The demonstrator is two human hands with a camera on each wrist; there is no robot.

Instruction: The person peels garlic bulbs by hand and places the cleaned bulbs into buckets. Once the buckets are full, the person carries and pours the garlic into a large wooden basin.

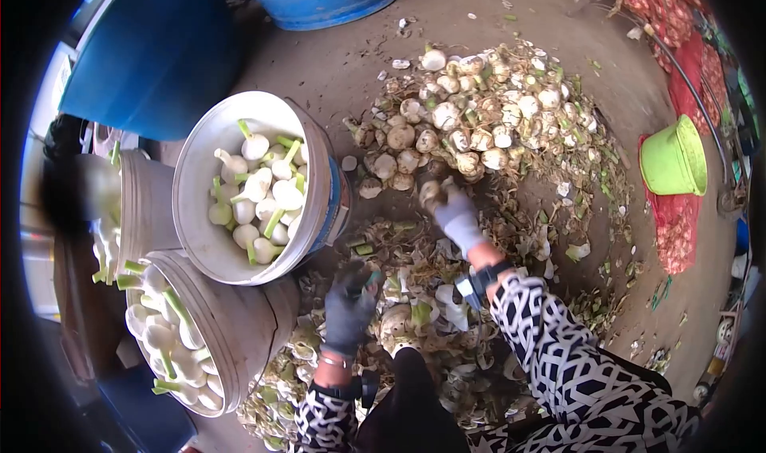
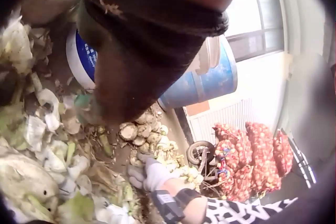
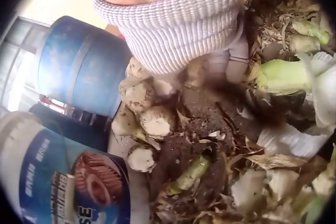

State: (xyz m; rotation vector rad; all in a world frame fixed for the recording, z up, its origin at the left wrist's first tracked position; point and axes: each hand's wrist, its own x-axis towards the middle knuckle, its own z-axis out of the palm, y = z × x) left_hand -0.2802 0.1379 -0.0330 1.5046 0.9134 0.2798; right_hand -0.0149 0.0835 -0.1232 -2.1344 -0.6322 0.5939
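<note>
My right hand (image 1: 458,218), in a pale knit glove, grips a dirty garlic bulb (image 1: 431,194) at the near edge of a heap of untrimmed garlic (image 1: 480,138). Its palm and fingers are largely hidden behind the glove cuff (image 3: 173,40) in the right wrist view. Nearer my body, the left hand (image 1: 349,309) wears a dark grey glove and has curled fingers around a small teal thing (image 2: 84,101), whose kind I cannot tell. Below and beside that hand lie peeled skins and cut stalks (image 1: 447,305).
To the left stand a white bucket (image 1: 185,206) and a second bucket (image 1: 259,317), both holding cleaned white bulbs with green stems. Blue barrels (image 1: 319,10) stand at the back. A lime-green pail (image 1: 666,162) and red net sacks (image 2: 262,155) are on the right.
</note>
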